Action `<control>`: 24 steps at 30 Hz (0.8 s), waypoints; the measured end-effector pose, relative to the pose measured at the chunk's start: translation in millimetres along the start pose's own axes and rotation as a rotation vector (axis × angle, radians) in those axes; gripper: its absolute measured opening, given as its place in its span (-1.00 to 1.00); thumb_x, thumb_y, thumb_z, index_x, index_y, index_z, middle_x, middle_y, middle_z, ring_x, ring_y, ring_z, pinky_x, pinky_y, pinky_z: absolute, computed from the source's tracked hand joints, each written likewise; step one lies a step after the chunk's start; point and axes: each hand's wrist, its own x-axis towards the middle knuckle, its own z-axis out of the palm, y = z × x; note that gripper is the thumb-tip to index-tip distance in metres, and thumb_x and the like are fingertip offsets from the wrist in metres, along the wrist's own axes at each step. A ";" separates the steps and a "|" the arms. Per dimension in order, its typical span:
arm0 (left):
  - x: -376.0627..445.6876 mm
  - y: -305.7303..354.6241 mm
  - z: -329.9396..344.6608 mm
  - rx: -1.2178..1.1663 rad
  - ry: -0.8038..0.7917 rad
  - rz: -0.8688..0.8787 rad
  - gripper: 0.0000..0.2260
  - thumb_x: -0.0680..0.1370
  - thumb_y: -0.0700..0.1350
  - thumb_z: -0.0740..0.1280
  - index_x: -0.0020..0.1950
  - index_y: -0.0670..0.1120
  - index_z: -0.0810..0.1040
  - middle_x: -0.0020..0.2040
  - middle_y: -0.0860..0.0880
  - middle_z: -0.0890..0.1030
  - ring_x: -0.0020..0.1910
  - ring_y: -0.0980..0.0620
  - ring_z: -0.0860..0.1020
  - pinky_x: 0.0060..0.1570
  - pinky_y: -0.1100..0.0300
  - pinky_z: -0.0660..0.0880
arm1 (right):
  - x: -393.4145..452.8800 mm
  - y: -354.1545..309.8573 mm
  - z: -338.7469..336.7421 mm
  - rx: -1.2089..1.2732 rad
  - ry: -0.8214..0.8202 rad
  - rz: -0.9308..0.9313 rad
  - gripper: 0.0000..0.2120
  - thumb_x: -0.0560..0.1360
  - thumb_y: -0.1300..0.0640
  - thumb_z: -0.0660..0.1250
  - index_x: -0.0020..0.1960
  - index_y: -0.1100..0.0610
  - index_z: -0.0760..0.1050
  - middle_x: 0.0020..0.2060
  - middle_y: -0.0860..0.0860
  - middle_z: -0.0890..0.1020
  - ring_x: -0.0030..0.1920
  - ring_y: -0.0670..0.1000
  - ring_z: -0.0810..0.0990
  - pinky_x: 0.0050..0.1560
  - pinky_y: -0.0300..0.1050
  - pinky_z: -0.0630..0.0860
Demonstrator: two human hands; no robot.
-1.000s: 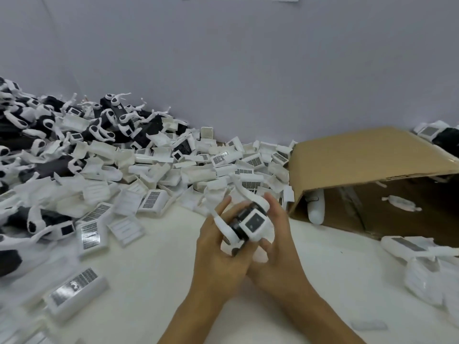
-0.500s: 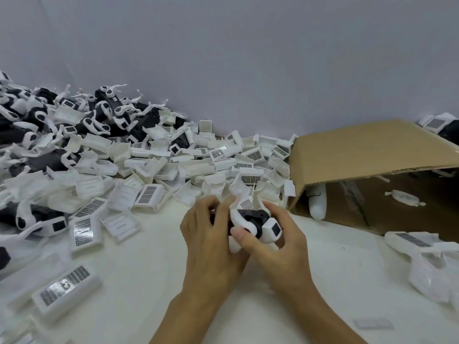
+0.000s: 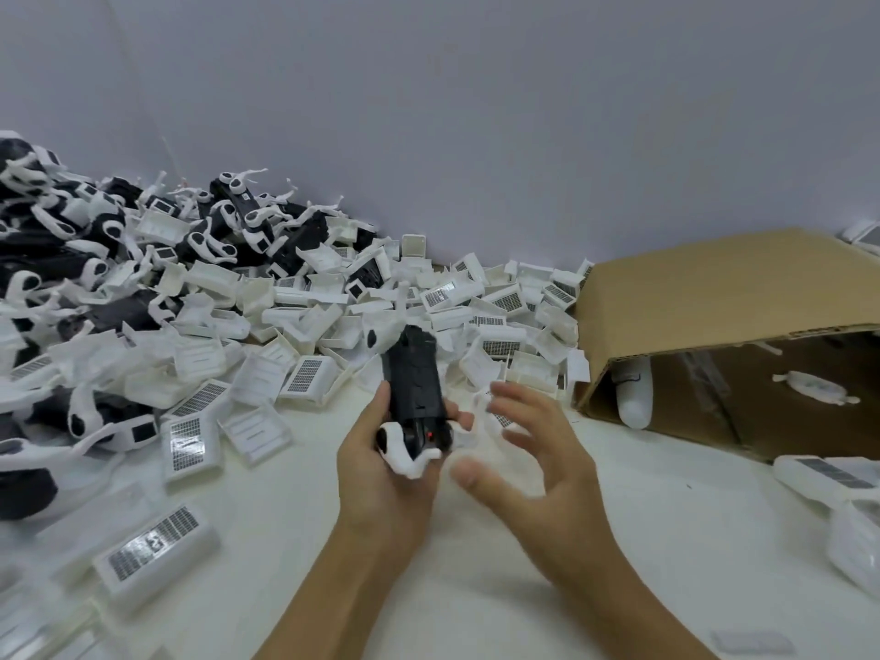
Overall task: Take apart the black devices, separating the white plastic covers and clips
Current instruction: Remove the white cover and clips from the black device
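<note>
The left hand (image 3: 381,473) grips the black device (image 3: 413,388), which looks light and rigid; its near white clip (image 3: 405,452) seems springy. The right hand (image 3: 528,454) hovers spread, empty.

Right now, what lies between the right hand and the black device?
In the head view, a blurred white piece lies between the right hand and the black device, which the left hand holds.

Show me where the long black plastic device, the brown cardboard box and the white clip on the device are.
long black plastic device (image 3: 413,378), head view, middle of its dark body.
brown cardboard box (image 3: 714,288), head view, its top flap.
white plastic clip (image 3: 402,452), head view, curved piece at the device's near end.
</note>
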 end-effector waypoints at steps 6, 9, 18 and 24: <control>2.2 -0.7 1.3 -0.087 -0.131 -0.185 -0.62 0.57 0.03 0.25 0.09 -0.22 0.71 -0.11 -0.18 0.65 -0.22 -0.04 0.62 0.06 0.04 0.45 | -0.6 1.9 4.2 -0.052 -0.075 -0.095 -0.72 0.32 0.05 0.57 -0.01 -0.18 0.68 0.27 -0.20 0.52 0.39 -0.15 0.46 0.31 -0.41 0.32; 2.4 -2.1 1.7 -0.096 -0.162 -0.220 -0.60 0.63 0.04 0.19 0.11 -0.23 0.68 -0.12 -0.19 0.60 -0.21 -0.06 0.57 0.02 0.07 0.44 | -0.5 1.5 5.0 -0.033 -0.060 -0.121 -0.81 0.33 0.13 0.57 -0.14 -0.10 0.66 0.26 -0.13 0.52 0.33 -0.11 0.52 0.29 -0.36 0.38; 1.0 -0.8 3.8 -0.099 -0.161 -0.241 -0.59 0.66 0.03 0.16 0.26 -0.26 0.57 -0.10 -0.20 0.57 -0.14 -0.08 0.56 0.00 0.10 0.47 | 0.1 0.4 5.9 0.037 -0.095 -0.101 -0.86 0.35 0.17 0.55 -0.14 -0.01 0.67 0.27 -0.05 0.46 0.31 -0.09 0.53 0.28 -0.32 0.43; 1.9 -0.9 2.6 -0.095 -0.162 -0.241 -0.54 0.62 0.06 0.19 0.30 -0.27 0.56 -0.14 -0.19 0.59 -0.21 -0.07 0.59 -0.16 0.14 0.58 | 0.6 -1.3 7.0 0.039 -0.088 -0.054 -0.87 0.35 0.06 0.60 -0.16 -0.10 0.70 0.29 -0.19 0.44 0.36 -0.08 0.49 0.33 -0.21 0.45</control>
